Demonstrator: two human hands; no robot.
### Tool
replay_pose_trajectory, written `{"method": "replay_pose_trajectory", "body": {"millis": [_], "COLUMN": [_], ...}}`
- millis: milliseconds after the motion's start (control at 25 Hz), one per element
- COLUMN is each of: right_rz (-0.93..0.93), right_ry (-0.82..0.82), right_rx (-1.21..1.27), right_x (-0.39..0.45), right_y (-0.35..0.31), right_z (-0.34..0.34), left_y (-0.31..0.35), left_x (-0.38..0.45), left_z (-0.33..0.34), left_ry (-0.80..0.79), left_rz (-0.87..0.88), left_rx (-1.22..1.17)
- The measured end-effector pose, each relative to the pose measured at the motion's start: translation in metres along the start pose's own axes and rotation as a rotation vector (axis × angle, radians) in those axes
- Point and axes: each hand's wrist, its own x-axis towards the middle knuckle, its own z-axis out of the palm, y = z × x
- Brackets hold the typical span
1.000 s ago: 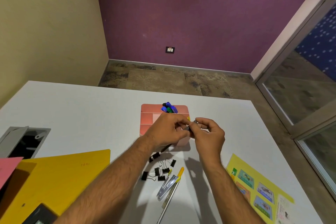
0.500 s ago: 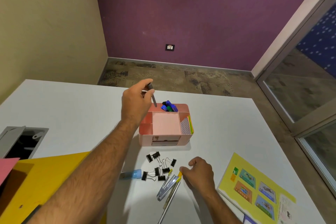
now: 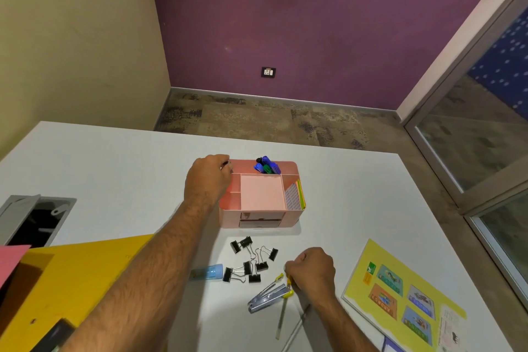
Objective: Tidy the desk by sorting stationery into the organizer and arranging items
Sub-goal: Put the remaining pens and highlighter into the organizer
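Observation:
A pink desk organizer stands mid-desk, with blue and green markers upright in its back compartment and coloured notes at its right side. My left hand sits at the organizer's back left corner, fingers closed on a dark pen whose tip just shows. Nearer to me, my right hand closes on a yellow-capped pen lying by a metal stapler. Several black binder clips and a light blue tube lie in front of the organizer.
A yellow folder covers the near left, with a pink sheet and an open cable box beyond it. A yellow picture sheet lies near right. A second pen rests by the stapler. The desk's far edge drops to carpet.
My hands parted from above the organizer. The left carried the dark pen to the back left corner and lowered it; the right dropped to the yellow-capped pen near the stapler.

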Motion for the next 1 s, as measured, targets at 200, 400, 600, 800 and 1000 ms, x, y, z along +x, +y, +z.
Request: {"method": "replay_pose_trajectory", "body": {"millis": [200,400,600,800,1000], "right_rz": [-0.04,-0.127,-0.268,-0.238,-0.156], "right_ry": [0.286,0.519,0.505,0.389,0.199], "right_rx": [0.29,0.546,0.763,0.959,0.845], "right_x": [-0.007,-0.008,-0.008,-0.013,-0.014], "right_y": [-0.017,-0.051,-0.078,-0.082,-0.054], "right_z": [-0.02,-0.051,-0.068,-0.069,-0.069], "left_y": [0.002,0.024,0.049,0.055,0.054], "left_x": [-0.01,-0.03,-0.048,-0.051,-0.046], "left_z": [-0.004,0.002,0.015,0.017,0.0], "left_ry": [-0.004,-0.222,-0.462,-0.446,-0.214], "left_rz": [0.098,0.371,0.551,0.614,0.479], "left_rx": [0.141,-0.116,-0.166,-0.13,-0.177]}}
